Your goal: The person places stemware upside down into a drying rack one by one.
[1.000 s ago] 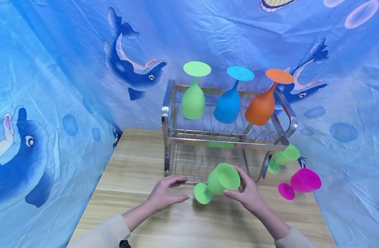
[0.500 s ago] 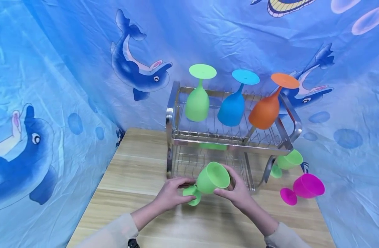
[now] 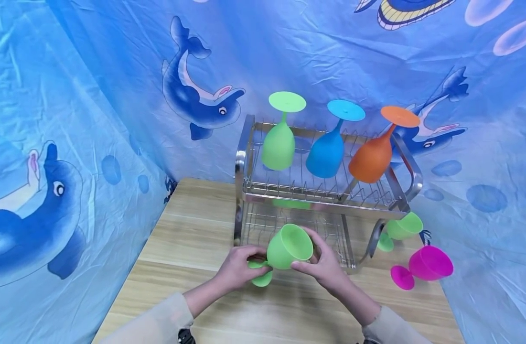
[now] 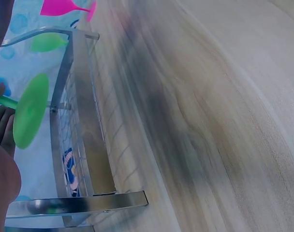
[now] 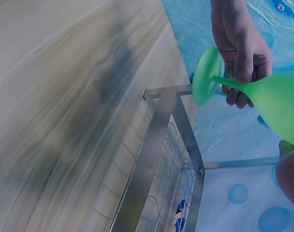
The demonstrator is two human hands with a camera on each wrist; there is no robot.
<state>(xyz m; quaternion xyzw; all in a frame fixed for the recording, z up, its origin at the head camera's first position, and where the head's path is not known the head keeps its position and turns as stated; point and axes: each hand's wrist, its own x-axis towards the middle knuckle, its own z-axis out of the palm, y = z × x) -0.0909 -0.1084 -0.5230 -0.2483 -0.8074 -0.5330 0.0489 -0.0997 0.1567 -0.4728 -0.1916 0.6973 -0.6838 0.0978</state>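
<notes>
A light green goblet is held tilted in front of the rack, its mouth up and toward the right. My left hand pinches its stem between thumb and fingers, seen clearly in the right wrist view, where the round foot sticks out past the fingers. My right hand grips the bowl near the rim, thumb in front and fingers behind. In the left wrist view the goblet's foot shows beside my left fingers, and most of the bowl is out of sight.
A two-tier metal dish rack stands behind the hands. Upside down on its top tier are a green goblet, a blue goblet and an orange goblet. Right of it, a magenta goblet and another green goblet lie on the wooden table.
My left hand has come to the goblet and taken hold of its stem. The goblet and my right hand have shifted left. The head view has moved slightly.
</notes>
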